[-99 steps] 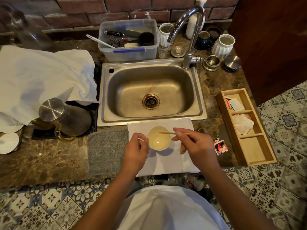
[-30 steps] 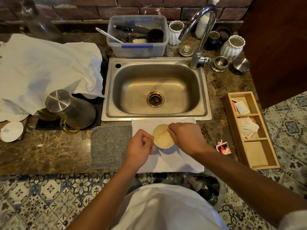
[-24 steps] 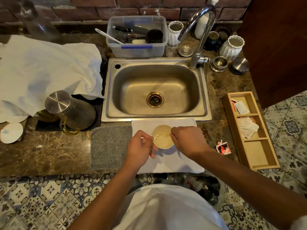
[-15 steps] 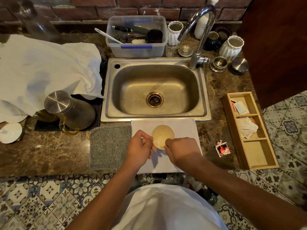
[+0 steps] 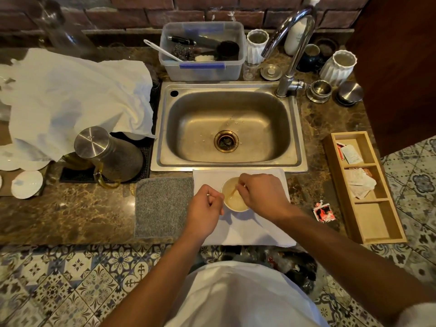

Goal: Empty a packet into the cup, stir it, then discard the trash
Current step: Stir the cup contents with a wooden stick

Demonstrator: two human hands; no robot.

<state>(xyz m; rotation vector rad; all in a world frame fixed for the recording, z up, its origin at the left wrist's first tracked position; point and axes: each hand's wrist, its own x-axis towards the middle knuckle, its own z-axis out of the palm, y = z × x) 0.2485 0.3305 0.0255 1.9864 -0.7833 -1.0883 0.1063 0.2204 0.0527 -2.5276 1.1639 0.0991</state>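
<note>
Stirring the small white cup [image 5: 236, 199]

Right hand [image 5: 263, 194] pinches a thin wooden stick [image 5: 233, 191] slanting into the cup; left hand [image 5: 204, 210] grips its left side.

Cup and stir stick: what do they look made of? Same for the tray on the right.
Cup: likely glazed ceramic; white, glossy rim, though coated paper is possible. Stir stick: thin, pale tan, matte, probably wood. Tray: light unfinished-looking wood with visible grain and dividers.
</note>
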